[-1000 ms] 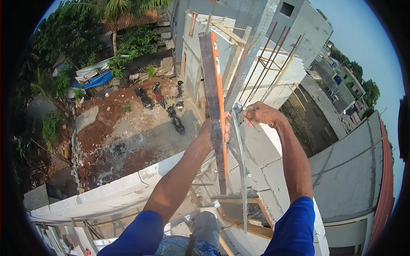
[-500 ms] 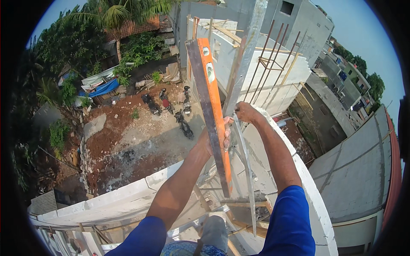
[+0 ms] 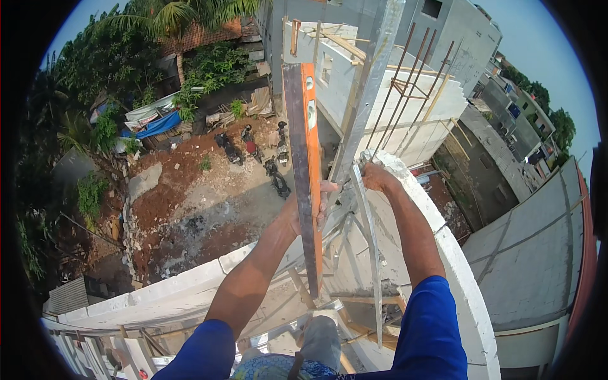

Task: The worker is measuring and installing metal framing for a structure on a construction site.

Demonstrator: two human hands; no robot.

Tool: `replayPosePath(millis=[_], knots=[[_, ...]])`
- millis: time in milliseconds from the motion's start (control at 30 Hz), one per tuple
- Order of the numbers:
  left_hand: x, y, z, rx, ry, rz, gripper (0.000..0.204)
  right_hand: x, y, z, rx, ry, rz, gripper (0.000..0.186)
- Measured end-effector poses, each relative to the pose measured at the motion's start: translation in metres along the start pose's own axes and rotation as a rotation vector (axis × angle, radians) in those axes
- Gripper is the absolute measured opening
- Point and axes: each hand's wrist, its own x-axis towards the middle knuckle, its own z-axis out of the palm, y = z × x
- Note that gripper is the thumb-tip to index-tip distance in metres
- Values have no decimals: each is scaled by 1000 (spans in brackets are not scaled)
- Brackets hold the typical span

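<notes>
My left hand [image 3: 323, 201] is closed around a long orange spirit level [image 3: 311, 152], with its dark flat face turned to the left. The level stands nearly upright, a little left of a tall galvanized metal profile [image 3: 373, 82]. My right hand [image 3: 378, 178] is closed at the lower part of that profile, where a thinner metal strip [image 3: 372, 253] slants down toward me. Some fingers of the right hand are hidden, so its exact hold is partly unseen.
A curved white block wall [image 3: 443, 253] runs down my right side, and another wall top [image 3: 190, 278] crosses at left. Rusty rebar [image 3: 411, 82] rises beyond. Far below lies a dirt yard with several motorbikes [image 3: 276, 177]. Timber pieces [image 3: 364, 303] lie under my arms.
The spirit level has moved left and swung more upright, leaving a wider gap to the metal profile at its lower end. My right hand is slightly lower and farther right in the view.
</notes>
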Motion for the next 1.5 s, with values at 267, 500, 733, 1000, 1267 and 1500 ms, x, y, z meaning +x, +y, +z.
replayPosePath(millis=[267, 500, 733, 1000, 1267, 1500], knots=[[-105, -9, -36, -261, -184, 135, 71, -45, 25, 21, -192, 189, 236, 24], [-263, -16, -111, -295, 19, 335, 68, -51, 30, 16, 108, 251, 222, 23], [-413, -33, -147, -213, 361, 437, 69, -69, 36, 14, 19, 195, 105, 14], [-473, -36, -138, -200, 545, 567, 61, -150, 58, 72, -407, 322, 365, 16], [-449, -6, -126, -78, 409, 687, 64, -354, 88, 60, 75, 1149, 722, 18], [-402, -14, -94, -122, 351, 565, 47, -436, -64, 182, 1413, 654, 1150, 9]])
